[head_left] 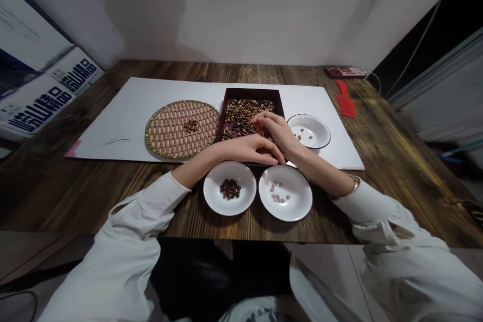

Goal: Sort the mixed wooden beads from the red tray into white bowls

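Observation:
Over the front edge of a dark red tray (234, 133) full of mixed brown, yellow and dark beads (245, 112), my left hand (249, 148) lies with its fingers loosely stretched to the right. Those fingertips hang just above the far rim of a white bowl (304, 200) holding several pale pink beads (278, 195). My right hand (274, 130) reaches into the tray, fingertips bent together down at the beads. What sits between them is too small to make out. Closer to me, another white bowl (211, 196) holds dark red-brown beads (230, 189).
A round woven mat (169, 131) with a small heap of brownish beads lies left of the tray. Right of it stands a third white bowl (320, 133) with a few tan beads. A white board (113, 110) lies underneath. A red comb-like object (345, 100) and boxes (45, 95) flank it.

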Demonstrator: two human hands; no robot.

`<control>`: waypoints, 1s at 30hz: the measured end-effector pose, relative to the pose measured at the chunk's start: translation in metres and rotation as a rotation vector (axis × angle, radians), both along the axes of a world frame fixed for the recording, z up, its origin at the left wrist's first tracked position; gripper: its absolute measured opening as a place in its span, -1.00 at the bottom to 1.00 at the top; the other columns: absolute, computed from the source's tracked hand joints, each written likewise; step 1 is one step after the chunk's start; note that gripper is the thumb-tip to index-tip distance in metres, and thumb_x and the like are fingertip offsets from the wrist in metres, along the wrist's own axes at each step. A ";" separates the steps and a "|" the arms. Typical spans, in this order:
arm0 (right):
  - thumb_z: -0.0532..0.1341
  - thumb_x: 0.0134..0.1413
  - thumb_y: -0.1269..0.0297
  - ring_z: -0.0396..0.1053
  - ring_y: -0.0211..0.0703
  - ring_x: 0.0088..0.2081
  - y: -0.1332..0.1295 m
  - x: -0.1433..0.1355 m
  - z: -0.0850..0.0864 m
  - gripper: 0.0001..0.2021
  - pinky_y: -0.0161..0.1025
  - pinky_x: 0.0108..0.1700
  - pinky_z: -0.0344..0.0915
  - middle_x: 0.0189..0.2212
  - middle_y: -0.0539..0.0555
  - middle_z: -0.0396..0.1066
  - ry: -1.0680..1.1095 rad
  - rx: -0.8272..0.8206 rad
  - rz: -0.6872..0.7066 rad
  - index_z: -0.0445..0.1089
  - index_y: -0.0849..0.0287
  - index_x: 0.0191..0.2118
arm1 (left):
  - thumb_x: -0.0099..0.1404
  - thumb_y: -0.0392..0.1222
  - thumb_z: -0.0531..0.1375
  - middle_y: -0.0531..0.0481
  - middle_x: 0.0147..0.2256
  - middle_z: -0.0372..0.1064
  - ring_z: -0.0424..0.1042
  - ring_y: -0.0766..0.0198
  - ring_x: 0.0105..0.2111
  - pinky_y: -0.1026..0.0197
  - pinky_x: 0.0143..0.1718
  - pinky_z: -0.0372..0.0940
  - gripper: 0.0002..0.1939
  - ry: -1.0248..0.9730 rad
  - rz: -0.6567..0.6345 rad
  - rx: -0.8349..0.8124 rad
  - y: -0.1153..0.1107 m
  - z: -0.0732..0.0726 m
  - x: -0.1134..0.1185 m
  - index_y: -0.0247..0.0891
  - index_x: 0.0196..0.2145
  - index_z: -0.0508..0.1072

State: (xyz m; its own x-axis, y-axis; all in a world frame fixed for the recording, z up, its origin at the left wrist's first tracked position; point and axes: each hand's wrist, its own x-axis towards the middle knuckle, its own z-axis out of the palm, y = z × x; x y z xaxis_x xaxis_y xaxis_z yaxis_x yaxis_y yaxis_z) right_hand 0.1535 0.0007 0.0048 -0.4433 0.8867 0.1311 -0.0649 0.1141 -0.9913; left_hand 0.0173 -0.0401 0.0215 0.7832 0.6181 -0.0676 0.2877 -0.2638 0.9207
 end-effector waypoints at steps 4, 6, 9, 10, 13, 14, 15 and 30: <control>0.10 0.05 0.32 0.16 -0.34 -0.55 -0.001 0.000 0.001 -0.87 -0.36 -0.49 0.09 -0.62 -0.08 0.23 -0.032 -0.008 -0.004 0.38 0.19 -0.41 | 0.27 -0.14 0.20 -0.03 -0.26 0.51 0.41 0.36 -0.36 0.32 -0.31 0.25 -0.69 -0.012 -0.015 -0.027 0.001 -0.001 -0.001 -0.25 -0.06 0.51; 0.10 0.05 0.32 0.16 -0.33 -0.55 -0.001 0.000 0.001 -0.86 -0.36 -0.49 0.08 -0.62 -0.08 0.23 -0.042 -0.004 -0.003 0.38 0.19 -0.41 | 0.28 -0.18 0.19 -0.04 -0.15 0.50 0.43 0.33 -0.20 0.30 -0.15 0.27 -0.72 -0.057 -0.029 -0.036 0.002 -0.001 -0.001 -0.25 -0.07 0.52; 0.10 0.05 0.33 0.17 -0.34 -0.55 -0.001 0.000 0.001 -0.86 -0.36 -0.48 0.08 -0.61 -0.08 0.25 -0.036 0.011 -0.005 0.38 0.19 -0.41 | 0.28 -0.25 0.16 -0.05 -0.07 0.48 0.39 0.29 -0.03 0.25 0.04 0.20 -0.77 -0.101 -0.043 -0.074 0.004 0.000 -0.001 -0.28 -0.13 0.54; 0.10 0.05 0.33 0.17 -0.34 -0.55 0.000 0.000 0.000 -0.86 -0.36 -0.48 0.08 -0.61 -0.07 0.25 -0.031 0.015 -0.006 0.38 0.20 -0.41 | 0.28 -0.27 0.15 -0.05 -0.08 0.49 0.39 0.28 -0.02 0.24 0.06 0.19 -0.77 -0.104 -0.040 -0.094 0.004 0.001 0.000 -0.28 -0.15 0.54; 0.10 0.06 0.34 0.17 -0.34 -0.55 0.000 0.000 0.001 -0.86 -0.36 -0.47 0.08 -0.62 -0.07 0.25 -0.028 0.018 0.000 0.38 0.20 -0.42 | 0.25 -0.29 0.15 -0.04 -0.12 0.50 0.38 0.28 -0.03 0.23 0.06 0.19 -0.78 -0.108 -0.022 -0.135 0.004 0.003 0.001 -0.29 -0.18 0.55; 0.09 0.07 0.34 0.17 -0.34 -0.55 0.000 0.001 0.001 -0.86 -0.36 -0.47 0.08 -0.62 -0.07 0.25 -0.033 0.017 0.003 0.38 0.21 -0.41 | 0.25 -0.29 0.15 -0.03 -0.15 0.50 0.39 0.29 -0.07 0.24 0.03 0.20 -0.78 -0.106 -0.017 -0.138 0.003 0.004 0.001 -0.29 -0.18 0.55; 0.09 0.07 0.34 0.17 -0.34 -0.55 -0.001 0.001 0.002 -0.86 -0.36 -0.47 0.08 -0.63 -0.08 0.25 -0.038 0.016 0.004 0.38 0.20 -0.41 | 0.25 -0.30 0.15 -0.02 -0.19 0.49 0.40 0.32 -0.13 0.27 -0.03 0.22 -0.77 -0.097 -0.009 -0.138 0.003 0.004 0.001 -0.29 -0.18 0.55; 0.10 0.07 0.33 0.20 -0.32 -0.51 -0.002 0.001 0.002 -0.85 -0.36 -0.47 0.11 -0.60 -0.06 0.25 -0.056 0.024 0.000 0.39 0.19 -0.41 | 0.33 -0.13 0.10 -0.03 -0.33 0.48 0.32 0.40 -0.41 0.32 -0.32 0.21 -0.72 -0.014 -0.008 -0.066 0.004 -0.002 -0.001 -0.35 -0.18 0.52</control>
